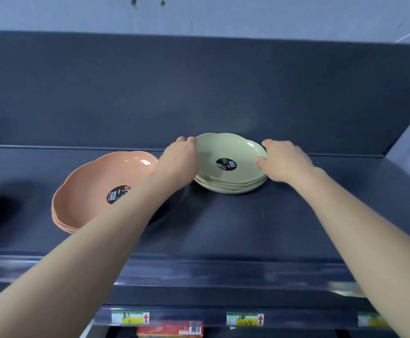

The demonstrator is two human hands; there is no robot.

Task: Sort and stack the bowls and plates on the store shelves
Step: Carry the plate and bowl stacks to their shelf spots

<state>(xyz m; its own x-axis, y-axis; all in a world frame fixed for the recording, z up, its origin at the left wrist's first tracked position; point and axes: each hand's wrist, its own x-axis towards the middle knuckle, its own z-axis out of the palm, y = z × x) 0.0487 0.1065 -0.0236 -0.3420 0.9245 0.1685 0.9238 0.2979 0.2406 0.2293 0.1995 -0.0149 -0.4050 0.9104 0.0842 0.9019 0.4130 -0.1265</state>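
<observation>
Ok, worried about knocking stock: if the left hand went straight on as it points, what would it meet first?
The green plate stack: the left hand grips its top rim. Beyond that, probably the back panel, though depth is unclear.

A round black sticker is lying in the top dish of the peach plates on the left, and it is showing the words "SIMPLE DESIGN" in pale capitals; its smaller print is too fine to read. A second sticker, also black, is sitting in the top dish of the green plates, farther back and to the right, with lettering too blurred to make out. On the near shelf edge, a left price tag and a middle price tag are each showing a red upward arrow, and their figures are smeared. Below, a red box is showing a barcode.
</observation>
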